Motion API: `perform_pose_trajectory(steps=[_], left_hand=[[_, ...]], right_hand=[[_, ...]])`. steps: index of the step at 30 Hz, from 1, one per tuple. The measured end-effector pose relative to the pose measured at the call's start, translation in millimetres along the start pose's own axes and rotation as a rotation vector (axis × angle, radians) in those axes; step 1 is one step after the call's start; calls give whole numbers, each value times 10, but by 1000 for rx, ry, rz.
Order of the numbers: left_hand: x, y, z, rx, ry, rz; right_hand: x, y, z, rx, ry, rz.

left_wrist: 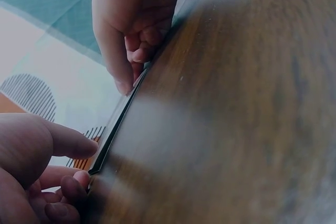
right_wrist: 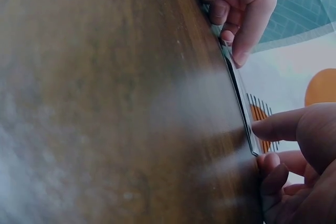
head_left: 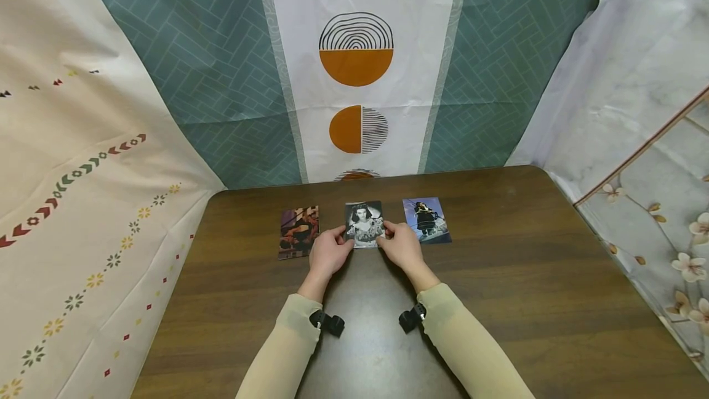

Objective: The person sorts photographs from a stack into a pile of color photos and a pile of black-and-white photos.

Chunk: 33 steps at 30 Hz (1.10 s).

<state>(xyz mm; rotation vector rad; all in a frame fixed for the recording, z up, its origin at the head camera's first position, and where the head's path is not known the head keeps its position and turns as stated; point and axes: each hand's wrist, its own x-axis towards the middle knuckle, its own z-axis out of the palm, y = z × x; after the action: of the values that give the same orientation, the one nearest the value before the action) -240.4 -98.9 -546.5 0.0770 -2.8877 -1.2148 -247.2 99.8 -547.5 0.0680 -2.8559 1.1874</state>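
A black-and-white picture card point(head_left: 364, 221) showing a figure in a dress lies in the middle near the table's far edge. The left hand point(head_left: 330, 252) pinches its left side, thumb on top near the lower corner. Opposite, the right hand point(head_left: 403, 245) pinches the right side the same way. Both wrist views show the card nearly edge-on, as a thin dark strip between the hands. To its left lies a dark reddish picture card point(head_left: 299, 233), close to the left hand's fingers. A blue-violet picture card point(head_left: 427, 220) with a dark-clad figure lies just right of the right hand.
The brown wooden table point(head_left: 509, 300) has rounded far corners. Behind it hangs a green and white cloth point(head_left: 221, 66) with orange half-circles. A cream patterned cloth point(head_left: 72, 140) borders the left side, a floral one point(head_left: 653, 214) the right. Each wrist carries a small black camera point(head_left: 332, 324).
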Motion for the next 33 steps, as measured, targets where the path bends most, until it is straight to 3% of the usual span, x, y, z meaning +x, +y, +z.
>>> perform_pose_trajectory(steps=[14,33], left_hand=[[-1,-17,10,-13,4,-9],[-16,-46,-13,-129,19,-49]], right_hand=[[16,62,2,50,-11,10],[23,66,-24,117,-39,36]])
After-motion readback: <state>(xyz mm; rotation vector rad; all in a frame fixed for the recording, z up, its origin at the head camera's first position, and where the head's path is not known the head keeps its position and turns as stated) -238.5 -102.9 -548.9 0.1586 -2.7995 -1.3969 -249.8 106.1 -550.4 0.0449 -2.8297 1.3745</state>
